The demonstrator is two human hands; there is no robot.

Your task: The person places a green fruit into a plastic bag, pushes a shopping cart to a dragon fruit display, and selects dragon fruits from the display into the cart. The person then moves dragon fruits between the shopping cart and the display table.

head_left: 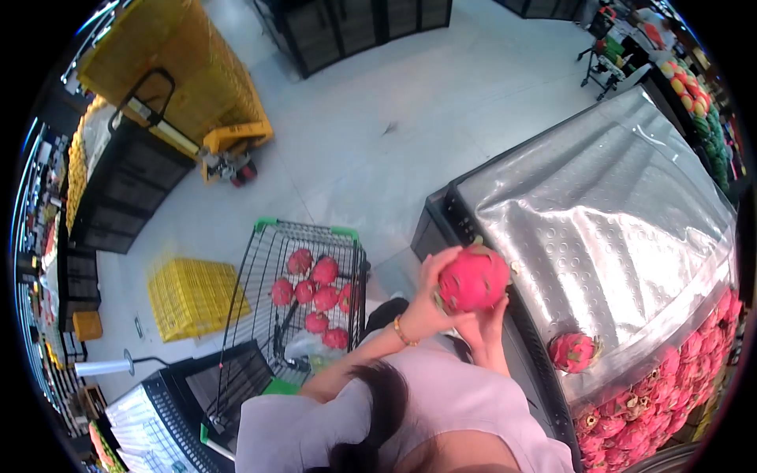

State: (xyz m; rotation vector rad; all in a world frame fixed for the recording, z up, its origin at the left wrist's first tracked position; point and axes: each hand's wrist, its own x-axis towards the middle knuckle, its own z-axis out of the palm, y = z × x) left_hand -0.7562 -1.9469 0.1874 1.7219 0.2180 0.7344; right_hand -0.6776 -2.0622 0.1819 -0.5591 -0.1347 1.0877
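Observation:
A large pink dragon fruit [473, 279] with green-tipped scales is held up in front of my chest between both hands. My left hand [432, 298], with a bracelet at the wrist, wraps its left side. Under its lower right side, my right hand [486, 327] curls its fingers around it. To my left, a wire shopping cart [260, 256] with green corners holds several dragon fruits [324, 270]. One dragon fruit [572, 352] lies on the silver sheet [599, 260] covering the display stand at my right.
A dense pile of dragon fruits [670, 386] fills the stand's near right end. Yellow crates [193, 296] stand on the floor beyond the cart. A yellow pallet jack [236, 142] is beside a tall yellow crate stack [173, 63]. Dark display stands [355, 31] line the far side.

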